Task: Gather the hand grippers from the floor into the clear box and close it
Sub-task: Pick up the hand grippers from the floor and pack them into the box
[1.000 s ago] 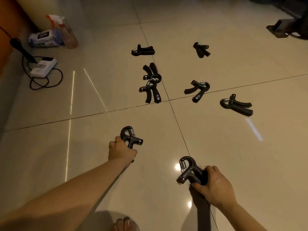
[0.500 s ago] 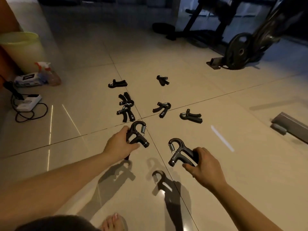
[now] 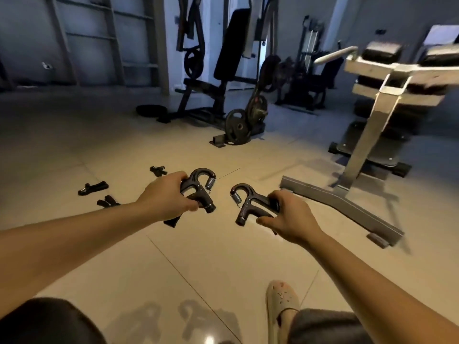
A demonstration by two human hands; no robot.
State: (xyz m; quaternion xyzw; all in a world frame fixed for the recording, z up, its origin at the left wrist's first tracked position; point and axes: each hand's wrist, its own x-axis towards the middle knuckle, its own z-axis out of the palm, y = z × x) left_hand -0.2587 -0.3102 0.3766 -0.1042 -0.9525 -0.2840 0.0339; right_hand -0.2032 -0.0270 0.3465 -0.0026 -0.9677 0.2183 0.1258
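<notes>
Close by, at 5 o'clock, a foot in a pale slipper (image 3: 282,301) stands on the tiled floor (image 3: 149,281). A bit farther out, at 11 o'clock, the left hand (image 3: 165,196) has its fingers curled tight round a handle of a black hand gripper (image 3: 200,184). At 1 o'clock the right hand (image 3: 289,217) holds the other hand gripper (image 3: 248,202) the same way. The two are apart, with their springs facing each other.

The clear box is not in sight. I think the job now is to find it and carry these two over. Hold on tight so nothing drops, and set them in gently.

Farther off, at 10 o'clock, loose hand grippers (image 3: 93,188) lie on the floor, waiting their turn. Far away at 2 o'clock stands a gym bench (image 3: 372,135). Its long foot bar is one to step round.
</notes>
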